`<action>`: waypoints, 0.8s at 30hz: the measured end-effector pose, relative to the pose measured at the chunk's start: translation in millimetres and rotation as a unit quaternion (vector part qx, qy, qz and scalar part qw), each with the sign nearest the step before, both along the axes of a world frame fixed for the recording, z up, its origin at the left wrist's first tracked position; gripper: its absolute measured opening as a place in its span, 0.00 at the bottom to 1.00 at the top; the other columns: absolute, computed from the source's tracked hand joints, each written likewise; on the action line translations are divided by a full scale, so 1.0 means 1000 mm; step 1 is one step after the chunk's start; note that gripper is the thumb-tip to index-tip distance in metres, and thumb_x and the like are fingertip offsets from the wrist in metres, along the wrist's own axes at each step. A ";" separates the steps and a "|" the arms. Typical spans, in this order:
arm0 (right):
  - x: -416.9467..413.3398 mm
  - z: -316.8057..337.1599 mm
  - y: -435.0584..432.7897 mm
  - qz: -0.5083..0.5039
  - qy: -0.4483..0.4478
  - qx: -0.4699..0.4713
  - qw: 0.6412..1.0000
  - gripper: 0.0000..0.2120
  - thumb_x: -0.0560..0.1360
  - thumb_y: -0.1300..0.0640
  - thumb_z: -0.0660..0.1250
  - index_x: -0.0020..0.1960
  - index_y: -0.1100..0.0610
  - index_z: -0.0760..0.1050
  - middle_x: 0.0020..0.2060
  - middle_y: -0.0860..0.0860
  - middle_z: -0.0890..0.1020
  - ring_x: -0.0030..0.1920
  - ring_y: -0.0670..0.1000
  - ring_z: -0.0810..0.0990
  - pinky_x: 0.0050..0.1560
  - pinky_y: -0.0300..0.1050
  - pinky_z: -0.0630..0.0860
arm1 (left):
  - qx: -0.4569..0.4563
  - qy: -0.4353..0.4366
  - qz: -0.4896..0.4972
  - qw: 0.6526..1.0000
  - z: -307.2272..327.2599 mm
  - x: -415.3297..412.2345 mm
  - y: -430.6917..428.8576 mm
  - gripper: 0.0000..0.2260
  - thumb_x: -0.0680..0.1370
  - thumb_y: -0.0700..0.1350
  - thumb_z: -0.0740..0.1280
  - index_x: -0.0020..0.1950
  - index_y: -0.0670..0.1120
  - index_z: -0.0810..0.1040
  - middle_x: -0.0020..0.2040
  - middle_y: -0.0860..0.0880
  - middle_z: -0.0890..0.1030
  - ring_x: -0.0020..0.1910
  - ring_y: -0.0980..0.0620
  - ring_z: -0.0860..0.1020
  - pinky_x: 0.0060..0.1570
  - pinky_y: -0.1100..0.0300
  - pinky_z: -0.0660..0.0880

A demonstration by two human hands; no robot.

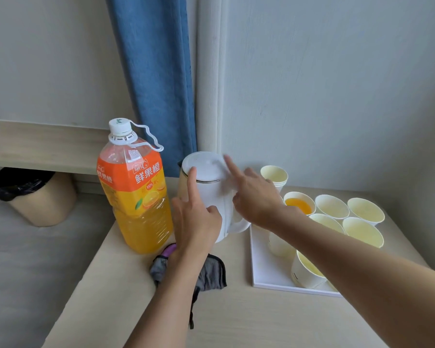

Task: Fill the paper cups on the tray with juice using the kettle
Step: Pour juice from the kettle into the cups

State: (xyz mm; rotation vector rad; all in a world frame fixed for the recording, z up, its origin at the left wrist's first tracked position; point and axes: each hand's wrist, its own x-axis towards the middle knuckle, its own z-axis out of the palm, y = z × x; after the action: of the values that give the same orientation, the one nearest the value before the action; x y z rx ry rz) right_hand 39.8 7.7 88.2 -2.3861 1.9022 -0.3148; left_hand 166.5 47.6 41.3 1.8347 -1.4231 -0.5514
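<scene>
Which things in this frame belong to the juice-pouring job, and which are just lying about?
Part of the job: kettle, with the left hand and right hand at it; juice bottle; tray; paper cups, including one cup with juice.

Just lying about: grey cloth; bin; blue curtain.

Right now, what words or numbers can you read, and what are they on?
"鲜果橙": orange label of the juice bottle, front and left faces.
"100%": small, lower on that label; characters beside it blurred.
Logo above the big characters, white sticker, mark on the cap: too small to read.
</scene>
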 end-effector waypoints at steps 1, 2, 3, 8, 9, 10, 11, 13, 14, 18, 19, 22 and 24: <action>-0.001 -0.004 -0.002 -0.035 -0.083 0.011 0.996 0.30 0.75 0.60 0.61 0.76 0.51 0.61 0.50 0.54 0.73 0.51 0.58 0.75 0.49 0.50 0.71 | -0.001 0.004 0.000 1.000 -0.002 0.001 -0.001 0.40 0.81 0.41 0.66 0.83 0.62 0.46 0.53 0.46 0.66 0.60 0.39 0.73 0.54 0.53 0.69; -0.003 -0.009 -0.005 -0.070 -0.160 0.025 0.984 0.19 0.74 0.60 0.63 0.64 0.57 0.72 0.45 0.53 0.75 0.48 0.58 0.76 0.41 0.47 0.70 | 0.003 0.011 -0.001 1.000 -0.002 0.002 -0.003 0.40 0.81 0.41 0.66 0.83 0.62 0.46 0.55 0.45 0.67 0.60 0.38 0.73 0.54 0.53 0.70; -0.004 -0.012 -0.006 -0.099 -0.220 0.047 0.969 0.08 0.72 0.60 0.65 0.51 0.59 0.75 0.40 0.53 0.76 0.43 0.57 0.76 0.35 0.45 0.68 | 0.008 0.020 0.000 1.000 -0.003 0.003 -0.004 0.40 0.80 0.41 0.66 0.83 0.63 0.46 0.57 0.43 0.68 0.60 0.38 0.73 0.54 0.53 0.70; -0.007 -0.017 -0.005 -0.132 -0.413 0.141 0.890 0.05 0.71 0.59 0.70 0.44 0.61 0.81 0.35 0.53 0.82 0.36 0.51 0.77 0.37 0.41 0.72 | 0.002 0.050 -0.009 0.999 -0.009 0.009 -0.009 0.43 0.79 0.39 0.68 0.82 0.66 0.46 0.60 0.43 0.69 0.59 0.41 0.73 0.53 0.55 0.68; -0.005 -0.018 -0.005 -0.133 -0.443 0.148 0.874 0.04 0.72 0.60 0.71 0.44 0.61 0.81 0.34 0.53 0.82 0.35 0.51 0.77 0.37 0.40 0.72 | -0.005 0.060 -0.007 0.998 -0.011 0.010 -0.009 0.45 0.79 0.38 0.68 0.82 0.66 0.45 0.63 0.42 0.70 0.61 0.41 0.73 0.53 0.53 0.70; -0.003 -0.019 -0.004 -0.135 -0.472 0.151 0.858 0.02 0.72 0.62 0.71 0.42 0.61 0.81 0.33 0.52 0.81 0.33 0.50 0.76 0.34 0.38 0.72 | -0.013 0.077 0.000 0.997 -0.011 0.011 -0.010 0.47 0.78 0.36 0.69 0.83 0.64 0.44 0.66 0.42 0.70 0.65 0.40 0.73 0.56 0.51 0.72; 0.000 -0.019 -0.003 -0.139 -0.501 0.146 0.841 0.04 0.72 0.64 0.71 0.39 0.59 0.79 0.30 0.51 0.79 0.30 0.48 0.75 0.30 0.35 0.70 | -0.018 0.100 0.007 0.995 -0.012 0.011 -0.010 0.48 0.77 0.34 0.70 0.84 0.62 0.43 0.70 0.42 0.69 0.68 0.40 0.71 0.62 0.49 0.72; 0.005 -0.019 -0.002 -0.151 -0.540 0.130 0.818 0.12 0.73 0.66 0.69 0.33 0.55 0.73 0.24 0.45 0.75 0.24 0.43 0.71 0.24 0.31 0.66 | -0.027 0.133 0.011 0.991 -0.011 0.011 -0.011 0.49 0.76 0.32 0.69 0.85 0.56 0.42 0.78 0.43 0.65 0.75 0.41 0.66 0.71 0.49 0.68; 0.008 -0.016 0.001 -0.159 -0.549 0.123 0.811 0.14 0.73 0.67 0.69 0.33 0.54 0.71 0.22 0.43 0.73 0.21 0.40 0.70 0.23 0.30 0.66 | -0.034 0.138 0.009 0.990 -0.010 0.011 -0.012 0.48 0.76 0.32 0.69 0.85 0.54 0.43 0.80 0.43 0.62 0.77 0.41 0.64 0.73 0.49 0.65; 0.004 0.020 0.008 -0.171 -0.592 0.101 0.781 0.13 0.73 0.71 0.65 0.34 0.57 0.73 0.25 0.47 0.73 0.25 0.45 0.71 0.24 0.32 0.68 | -0.102 0.148 -0.025 0.983 0.000 0.006 -0.014 0.45 0.75 0.36 0.71 0.85 0.50 0.49 0.82 0.47 0.61 0.79 0.45 0.62 0.76 0.49 0.63; 0.000 0.032 0.010 -0.172 -0.603 0.091 0.774 0.12 0.72 0.72 0.65 0.35 0.58 0.73 0.26 0.48 0.73 0.27 0.47 0.71 0.25 0.34 0.69 | -0.129 0.156 -0.038 0.979 0.005 0.004 -0.013 0.43 0.75 0.38 0.72 0.85 0.50 0.52 0.82 0.48 0.62 0.79 0.46 0.62 0.77 0.50 0.64; -0.016 0.070 0.019 -0.165 -0.623 0.059 0.762 0.09 0.70 0.73 0.64 0.40 0.60 0.74 0.30 0.53 0.72 0.32 0.51 0.70 0.30 0.40 0.69 | -0.194 0.188 -0.070 0.960 0.022 -0.002 -0.009 0.40 0.71 0.48 0.71 0.82 0.50 0.60 0.78 0.50 0.65 0.77 0.50 0.64 0.76 0.49 0.65; -0.031 0.094 0.029 -0.164 -0.624 0.036 0.763 0.09 0.70 0.73 0.65 0.44 0.61 0.75 0.34 0.55 0.73 0.35 0.52 0.71 0.33 0.43 0.70 | -0.203 0.208 -0.093 0.952 0.030 -0.010 -0.010 0.40 0.70 0.54 0.73 0.80 0.53 0.62 0.76 0.53 0.66 0.76 0.52 0.66 0.75 0.46 0.68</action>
State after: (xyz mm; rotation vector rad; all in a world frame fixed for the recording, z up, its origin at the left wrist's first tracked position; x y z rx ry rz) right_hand 8.5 36.4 182.6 -1.0651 1.4516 -1.3679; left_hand 157.0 37.8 71.4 1.1862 -1.3058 -0.6401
